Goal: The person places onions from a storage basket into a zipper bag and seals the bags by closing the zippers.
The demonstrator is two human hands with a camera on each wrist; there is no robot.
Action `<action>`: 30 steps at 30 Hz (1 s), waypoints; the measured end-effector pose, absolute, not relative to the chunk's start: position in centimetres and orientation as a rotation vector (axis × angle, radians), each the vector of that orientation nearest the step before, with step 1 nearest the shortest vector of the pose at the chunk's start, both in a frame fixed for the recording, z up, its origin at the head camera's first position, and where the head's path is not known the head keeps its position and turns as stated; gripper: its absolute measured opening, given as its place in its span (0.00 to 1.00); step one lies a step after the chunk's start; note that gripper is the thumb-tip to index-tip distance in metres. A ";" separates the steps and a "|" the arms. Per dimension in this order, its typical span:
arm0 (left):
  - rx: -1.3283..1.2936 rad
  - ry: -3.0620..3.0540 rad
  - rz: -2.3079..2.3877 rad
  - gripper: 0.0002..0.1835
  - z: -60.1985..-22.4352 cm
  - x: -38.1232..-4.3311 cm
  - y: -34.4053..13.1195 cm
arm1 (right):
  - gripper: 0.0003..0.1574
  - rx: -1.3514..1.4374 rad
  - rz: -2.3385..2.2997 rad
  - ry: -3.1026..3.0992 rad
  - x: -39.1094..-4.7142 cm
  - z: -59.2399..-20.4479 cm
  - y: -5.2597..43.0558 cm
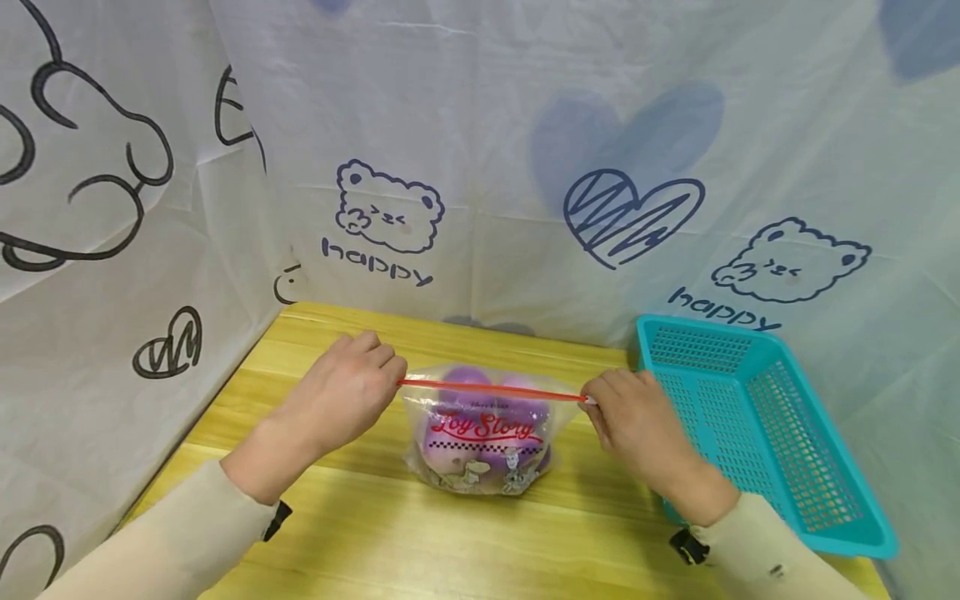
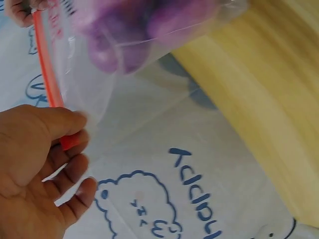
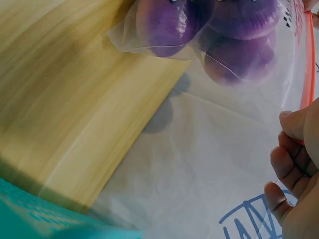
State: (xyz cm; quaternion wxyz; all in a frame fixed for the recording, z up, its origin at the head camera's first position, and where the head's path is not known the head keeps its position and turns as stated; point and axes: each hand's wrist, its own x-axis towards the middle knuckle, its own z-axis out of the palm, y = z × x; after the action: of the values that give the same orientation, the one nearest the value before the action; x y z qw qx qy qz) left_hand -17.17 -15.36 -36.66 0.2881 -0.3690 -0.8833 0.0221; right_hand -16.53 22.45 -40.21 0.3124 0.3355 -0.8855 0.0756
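A see-through zip bag (image 1: 486, 479) with a red "Toy Story" print hangs between my two hands, its red strip (image 1: 491, 388) pulled straight across the top. Inside are several round purple things (image 3: 239, 59), perhaps vegetables; their kind is blurred by the plastic. My left hand (image 1: 348, 390) pinches the left end of the strip between thumb and index finger. At the opposite end my right hand (image 1: 641, 429) pinches the strip, where a small whitish piece (image 1: 590, 401) shows by the fingertips. Whether the bag's bottom touches the table cannot be told.
A turquoise perforated basket (image 1: 825, 442) stands on the right of the wood-patterned table (image 1: 360, 533), close beside my right forearm. Behind the table and along its left side hangs a white cloth (image 1: 487, 167) printed with hearts and bears.
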 end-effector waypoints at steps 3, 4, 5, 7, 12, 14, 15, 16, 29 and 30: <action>-0.968 -2.350 0.053 0.05 -37.3 -17.3 -15.7 | 0.04 0.879 0.173 -2.333 -16.6 -40.7 22.4; -0.958 -2.349 0.047 0.04 -37.4 -17.3 -15.7 | 0.04 0.869 0.181 -2.338 -16.5 -40.7 22.4; -0.949 -2.346 0.042 0.04 -37.4 -17.3 -15.8 | 0.05 0.860 0.190 -2.344 -16.5 -40.7 22.3; -0.935 -2.347 0.030 0.03 -37.4 -17.2 -15.8 | 0.05 0.848 0.218 -2.341 -16.4 -40.7 22.3; -0.928 -2.350 0.007 0.03 -37.1 -17.1 -15.7 | 0.07 0.839 0.257 -2.312 -16.1 -40.6 22.2; -0.925 -2.356 -0.001 0.03 -37.0 -17.1 -15.7 | 0.07 0.839 0.253 -2.309 -16.1 -40.6 22.2; -0.921 -2.364 -0.007 0.03 -37.0 -17.0 -15.7 | 0.07 0.840 0.250 -2.310 -16.0 -40.6 22.1; -0.915 -2.372 -0.018 0.03 -37.0 -17.0 -15.7 | 0.06 0.838 0.247 -2.311 -16.0 -40.5 22.2; -0.427 -2.884 -0.587 0.07 -36.5 -15.5 -17.0 | 0.06 0.832 0.290 -2.257 -15.9 -40.8 22.2; -0.380 -2.915 -0.674 0.08 -36.5 -15.5 -17.1 | 0.06 0.830 0.289 -2.254 -15.9 -40.8 22.3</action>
State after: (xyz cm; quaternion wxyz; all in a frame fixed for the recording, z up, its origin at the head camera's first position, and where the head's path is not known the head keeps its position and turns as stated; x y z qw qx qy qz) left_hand -15.45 -17.13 -36.52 0.0626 -0.1257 -0.9646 -0.2231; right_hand -15.90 22.26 -40.82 0.3532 0.3208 -0.8717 0.1119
